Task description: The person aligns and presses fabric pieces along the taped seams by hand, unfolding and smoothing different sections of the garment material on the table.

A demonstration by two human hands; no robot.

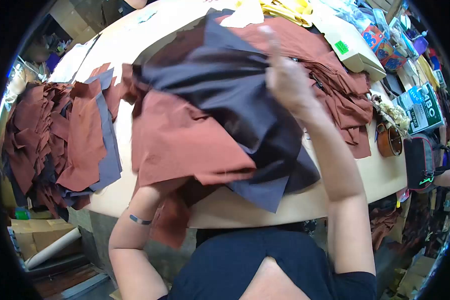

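Across the table in front of me spreads a garment piece with a dark navy side (220, 75) and a rust-brown side (185, 140). Folds in the dark cloth converge at my right hand (287, 80), which is closed on its edge; one finger points up and is blurred by motion. My left forearm reaches under the rust-brown part, and that cloth covers the hand, so its fingers are hidden. Beyond my right hand lies a heap of rust-brown garments (335, 95).
A stack of cut rust and grey-blue pieces (55, 135) hangs over the left edge of the cream table (245, 215). To the right are a brown cup (389, 140), a green-and-white box (425, 110) and a black pouch (419, 162). Yellow cloth (287, 11) lies at the back.
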